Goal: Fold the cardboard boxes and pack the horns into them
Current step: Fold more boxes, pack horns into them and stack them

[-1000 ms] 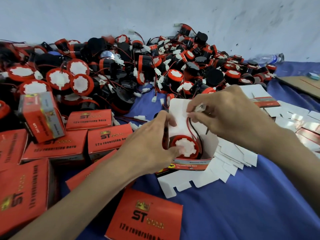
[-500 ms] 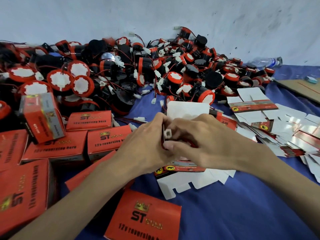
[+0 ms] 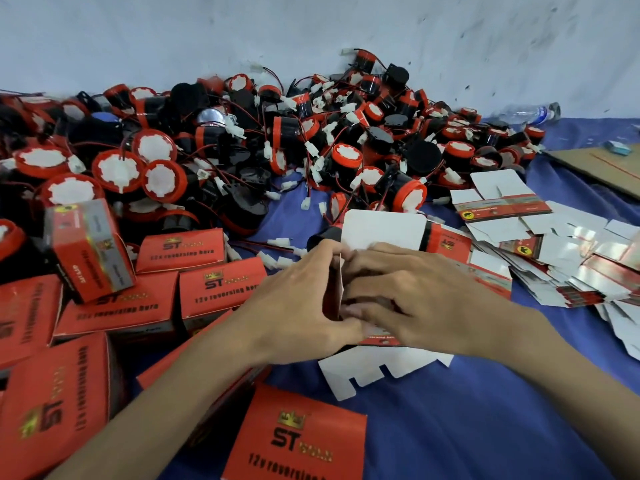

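A small red cardboard box [image 3: 382, 226] stands in the middle of the blue cloth, its white lid flap upright at the back. My left hand [image 3: 301, 303] grips the box's left side. My right hand [image 3: 412, 299] lies over the open top with fingers curled onto the side flaps, so the horn inside is hidden. A big heap of red-and-black horns [image 3: 311, 147] with red wires and white plugs fills the back. Closed red boxes [image 3: 221, 285] lie at the left.
Flat unfolded box blanks [image 3: 554, 251] are strewn at the right, and one white blank [image 3: 377, 368] lies under the box. A packed box [image 3: 298, 441] lies near the front edge. A water bottle [image 3: 530, 112] and brown cardboard [image 3: 602, 161] are at the back right by the wall.
My right hand came down from holding the horn's wire and plug above the box to covering its top. The horn, visible in the box before, is now hidden beneath my hands.
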A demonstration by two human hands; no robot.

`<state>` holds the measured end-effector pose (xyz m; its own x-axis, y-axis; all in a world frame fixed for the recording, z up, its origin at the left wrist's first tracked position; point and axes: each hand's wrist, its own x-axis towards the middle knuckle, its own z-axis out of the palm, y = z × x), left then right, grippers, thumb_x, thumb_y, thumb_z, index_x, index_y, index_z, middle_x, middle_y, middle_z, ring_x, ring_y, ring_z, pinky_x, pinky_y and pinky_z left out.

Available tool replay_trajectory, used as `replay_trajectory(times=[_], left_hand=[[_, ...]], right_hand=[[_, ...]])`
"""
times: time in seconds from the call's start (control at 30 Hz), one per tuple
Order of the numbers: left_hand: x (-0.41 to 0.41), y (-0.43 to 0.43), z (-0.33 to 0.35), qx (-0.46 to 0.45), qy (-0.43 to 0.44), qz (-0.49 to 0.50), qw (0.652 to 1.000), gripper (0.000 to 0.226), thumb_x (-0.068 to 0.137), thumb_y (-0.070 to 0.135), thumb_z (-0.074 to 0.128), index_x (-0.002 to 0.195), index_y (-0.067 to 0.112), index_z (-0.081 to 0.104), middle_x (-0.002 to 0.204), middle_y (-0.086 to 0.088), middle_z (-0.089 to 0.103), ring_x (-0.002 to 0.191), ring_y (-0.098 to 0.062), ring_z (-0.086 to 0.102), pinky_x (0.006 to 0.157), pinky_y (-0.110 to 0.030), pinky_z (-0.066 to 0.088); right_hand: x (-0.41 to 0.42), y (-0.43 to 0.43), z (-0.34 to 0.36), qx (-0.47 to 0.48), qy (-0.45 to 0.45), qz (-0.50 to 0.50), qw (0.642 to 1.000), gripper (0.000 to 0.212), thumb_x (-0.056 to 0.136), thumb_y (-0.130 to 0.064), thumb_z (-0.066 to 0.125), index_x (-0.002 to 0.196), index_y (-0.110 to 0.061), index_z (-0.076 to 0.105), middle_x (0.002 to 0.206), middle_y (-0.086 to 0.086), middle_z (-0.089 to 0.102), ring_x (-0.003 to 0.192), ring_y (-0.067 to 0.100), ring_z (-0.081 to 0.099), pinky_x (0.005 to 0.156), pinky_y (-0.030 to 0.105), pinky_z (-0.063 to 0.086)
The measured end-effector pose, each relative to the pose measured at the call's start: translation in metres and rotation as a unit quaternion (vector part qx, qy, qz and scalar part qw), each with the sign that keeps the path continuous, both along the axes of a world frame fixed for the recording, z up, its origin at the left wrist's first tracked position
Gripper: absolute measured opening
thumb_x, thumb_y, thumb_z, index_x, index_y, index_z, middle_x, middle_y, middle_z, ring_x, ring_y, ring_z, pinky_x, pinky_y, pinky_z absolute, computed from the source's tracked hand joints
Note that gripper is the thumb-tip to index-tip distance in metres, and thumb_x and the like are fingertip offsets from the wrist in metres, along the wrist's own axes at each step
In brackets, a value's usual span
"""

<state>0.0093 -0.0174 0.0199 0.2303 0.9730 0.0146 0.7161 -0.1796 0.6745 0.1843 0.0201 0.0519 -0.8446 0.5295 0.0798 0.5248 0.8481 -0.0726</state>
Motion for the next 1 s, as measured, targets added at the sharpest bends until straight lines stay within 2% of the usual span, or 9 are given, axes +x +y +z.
replay_trajectory(times=[0.1, 0.17, 0.27, 0.4, 0.53, 0.63, 0.77, 0.87, 1.0], left_hand=[[-0.001, 0.0, 0.004, -0.036, -0.085, 0.003, 0.996, 0.053, 0.071, 0.053, 0.056, 0.119, 0.04, 0.037, 0.102, 0.019, 0.061, 0.102, -0.007, 0.057, 0.092, -0.034, 0.044], [0.001, -0.002, 0.005, -0.041, -0.11, 0.014, 0.993, 0.045, 0.075, 0.051, 0.05, 0.117, 0.04, 0.04, 0.102, 0.016, 0.062, 0.101, -0.008, 0.058, 0.094, -0.04, 0.044], [0.002, -0.005, 0.005, -0.043, -0.078, 0.013, 0.996, 0.042, 0.078, 0.051, 0.046, 0.118, 0.044, 0.038, 0.103, 0.018, 0.059, 0.101, -0.004, 0.054, 0.093, -0.038, 0.043], [0.003, 0.008, 0.003, -0.064, -0.111, 0.05, 0.99, 0.015, 0.097, 0.031, 0.042, 0.105, 0.042, 0.049, 0.098, 0.019, 0.057, 0.101, 0.0, 0.055, 0.086, -0.022, 0.04], [0.004, 0.0, 0.005, -0.026, -0.128, 0.04, 0.991, 0.03, 0.091, 0.046, 0.032, 0.114, 0.039, 0.05, 0.103, 0.017, 0.061, 0.103, -0.001, 0.055, 0.093, -0.033, 0.042], [0.003, -0.003, 0.004, -0.005, -0.115, 0.038, 0.993, 0.023, 0.095, 0.048, 0.034, 0.11, 0.04, 0.049, 0.095, 0.021, 0.06, 0.096, 0.003, 0.055, 0.09, -0.034, 0.044], [0.005, -0.002, 0.005, 0.008, -0.086, 0.036, 0.996, 0.022, 0.094, 0.052, 0.035, 0.11, 0.041, 0.046, 0.1, 0.029, 0.057, 0.096, 0.004, 0.054, 0.088, -0.033, 0.044], [0.004, -0.002, 0.005, 0.012, -0.082, 0.034, 0.996, 0.035, 0.085, 0.064, 0.031, 0.11, 0.044, 0.046, 0.103, 0.031, 0.057, 0.099, 0.007, 0.054, 0.089, -0.035, 0.045], [0.004, -0.001, 0.003, 0.017, -0.075, 0.042, 0.996, 0.04, 0.077, 0.074, 0.034, 0.103, 0.045, 0.042, 0.103, 0.025, 0.058, 0.094, 0.004, 0.057, 0.084, -0.036, 0.046]], right_hand=[[-0.001, -0.003, -0.007, 0.054, 0.069, -0.028, 0.996, 0.03, 0.086, -0.03, 0.04, 0.091, -0.022, 0.069, 0.092, -0.007, 0.064, 0.083, 0.018, 0.057, 0.059, 0.024, 0.031], [-0.001, -0.003, -0.011, 0.069, 0.105, -0.042, 0.991, 0.019, 0.085, -0.025, 0.052, 0.083, -0.02, 0.07, 0.085, -0.006, 0.065, 0.078, 0.02, 0.059, 0.059, 0.022, 0.029], [-0.001, -0.001, -0.015, 0.063, 0.115, -0.038, 0.991, 0.006, 0.081, -0.022, 0.071, 0.076, -0.02, 0.074, 0.087, -0.006, 0.066, 0.081, 0.019, 0.061, 0.062, 0.024, 0.041], [0.0, -0.002, -0.012, 0.053, 0.076, -0.029, 0.995, 0.018, 0.085, -0.04, 0.062, 0.081, -0.029, 0.075, 0.093, -0.006, 0.062, 0.088, 0.018, 0.056, 0.068, 0.033, 0.047], [-0.003, 0.002, -0.016, 0.078, 0.115, -0.032, 0.99, 0.019, 0.084, -0.042, 0.063, 0.078, -0.029, 0.075, 0.089, -0.006, 0.062, 0.084, 0.019, 0.057, 0.066, 0.035, 0.047], [0.001, 0.006, -0.017, 0.08, 0.145, 0.003, 0.986, 0.015, 0.084, -0.038, 0.068, 0.078, -0.026, 0.075, 0.088, -0.004, 0.063, 0.081, 0.019, 0.058, 0.063, 0.029, 0.042], [0.009, 0.01, -0.018, 0.096, 0.113, 0.058, 0.987, 0.013, 0.088, -0.028, 0.064, 0.083, -0.026, 0.076, 0.089, -0.004, 0.061, 0.084, 0.018, 0.054, 0.068, 0.026, 0.034], [0.01, 0.011, -0.022, 0.088, 0.222, 0.068, 0.969, 0.013, 0.084, -0.01, 0.064, 0.076, -0.011, 0.074, 0.091, 0.003, 0.065, 0.086, 0.02, 0.055, 0.074, 0.027, 0.041], [0.014, 0.015, -0.034, 0.107, 0.445, 0.018, 0.889, 0.017, 0.082, -0.008, 0.053, 0.078, -0.003, 0.07, 0.096, 0.012, 0.059, 0.09, 0.019, 0.051, 0.082, 0.026, 0.038]])
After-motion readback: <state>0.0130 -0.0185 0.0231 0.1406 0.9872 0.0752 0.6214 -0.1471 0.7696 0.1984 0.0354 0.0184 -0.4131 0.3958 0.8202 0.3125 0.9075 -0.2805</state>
